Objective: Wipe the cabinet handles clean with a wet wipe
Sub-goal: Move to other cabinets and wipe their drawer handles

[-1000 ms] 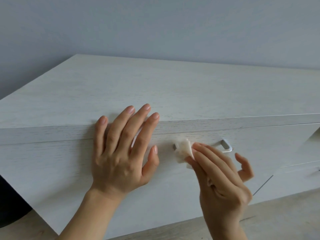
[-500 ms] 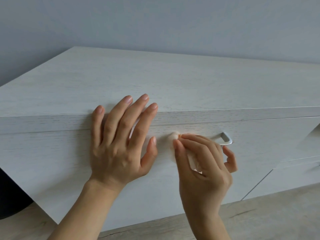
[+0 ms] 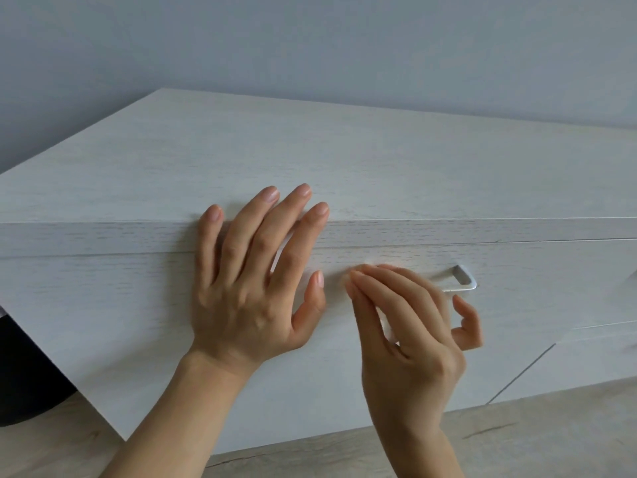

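Observation:
A white wood-grain cabinet (image 3: 344, 160) fills the view. On its top drawer front (image 3: 103, 305) sits a silver bar handle (image 3: 463, 280); only its right end shows. My right hand (image 3: 410, 332) covers the handle's left part, its fingers and thumb pinched together on a white wet wipe (image 3: 386, 326). Only a pale sliver of the wipe shows under the fingers. My left hand (image 3: 251, 291) lies flat on the drawer front just left of the handle, fingers straight and reaching over the cabinet's top edge.
Another drawer front (image 3: 593, 357) lies lower right, past a vertical gap. Light wooden floor (image 3: 517, 439) runs below the cabinet. A dark object (image 3: 24, 374) stands at the cabinet's left corner. A grey wall (image 3: 310, 46) rises behind.
My right hand has slid left along the handle with the wipe, and its fingers now hide nearly all of the wipe. My left hand stays pressed on the drawer front.

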